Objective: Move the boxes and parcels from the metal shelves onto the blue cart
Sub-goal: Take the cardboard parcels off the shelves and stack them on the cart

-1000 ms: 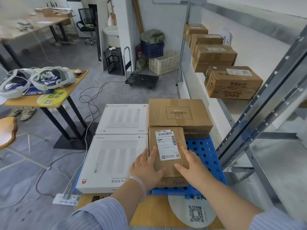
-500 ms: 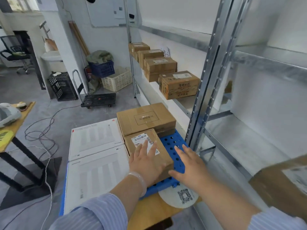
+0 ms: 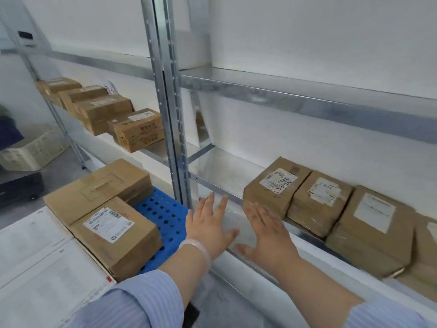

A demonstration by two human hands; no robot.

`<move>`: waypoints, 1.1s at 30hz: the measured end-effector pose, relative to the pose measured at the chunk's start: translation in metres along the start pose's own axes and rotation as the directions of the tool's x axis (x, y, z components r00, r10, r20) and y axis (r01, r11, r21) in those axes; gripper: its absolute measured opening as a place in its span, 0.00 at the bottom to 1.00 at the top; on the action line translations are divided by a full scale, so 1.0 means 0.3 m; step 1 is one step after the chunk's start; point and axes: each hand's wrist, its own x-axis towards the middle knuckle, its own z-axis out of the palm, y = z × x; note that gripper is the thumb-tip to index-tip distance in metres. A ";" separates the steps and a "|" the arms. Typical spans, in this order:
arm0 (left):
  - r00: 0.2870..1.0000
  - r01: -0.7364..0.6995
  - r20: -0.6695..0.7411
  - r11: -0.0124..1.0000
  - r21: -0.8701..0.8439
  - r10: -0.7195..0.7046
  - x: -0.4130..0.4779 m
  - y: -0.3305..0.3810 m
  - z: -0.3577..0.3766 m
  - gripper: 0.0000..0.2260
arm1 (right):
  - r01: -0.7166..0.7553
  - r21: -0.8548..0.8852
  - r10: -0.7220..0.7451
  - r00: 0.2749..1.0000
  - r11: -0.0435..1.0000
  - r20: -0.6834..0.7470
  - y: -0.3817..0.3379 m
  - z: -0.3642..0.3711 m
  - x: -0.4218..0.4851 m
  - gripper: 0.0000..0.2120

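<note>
The blue cart [image 3: 163, 211] at lower left carries two cardboard boxes, a labelled one [image 3: 115, 235] in front and a larger one [image 3: 99, 188] behind, plus flat white boxes [image 3: 42, 275]. Three labelled brown parcels lie on the metal shelf [image 3: 227, 171] to the right; the nearest parcel [image 3: 274, 185] sits just beyond my right hand [image 3: 264, 230]. My left hand [image 3: 208, 223] hovers over the shelf's front edge beside the upright post. Both hands are spread flat and hold nothing.
Several more brown boxes [image 3: 137, 129] line the same shelf level farther left, past the steel upright [image 3: 170, 102]. An upper shelf beam [image 3: 307, 105] runs above the parcels. A white crate [image 3: 30, 150] and a black dolly [image 3: 19, 188] stand on the floor at left.
Both hands left the labelled box on the cart and swung right toward the shelf parcels. My view turned right with them, bringing the parcels into sight.
</note>
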 end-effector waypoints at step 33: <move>0.580 -0.675 0.217 0.612 -0.412 0.785 -0.710 2.142 0.318 0.35 | -0.806 0.063 0.721 0.489 0.589 -0.491 1.279 -0.824 -1.719 0.34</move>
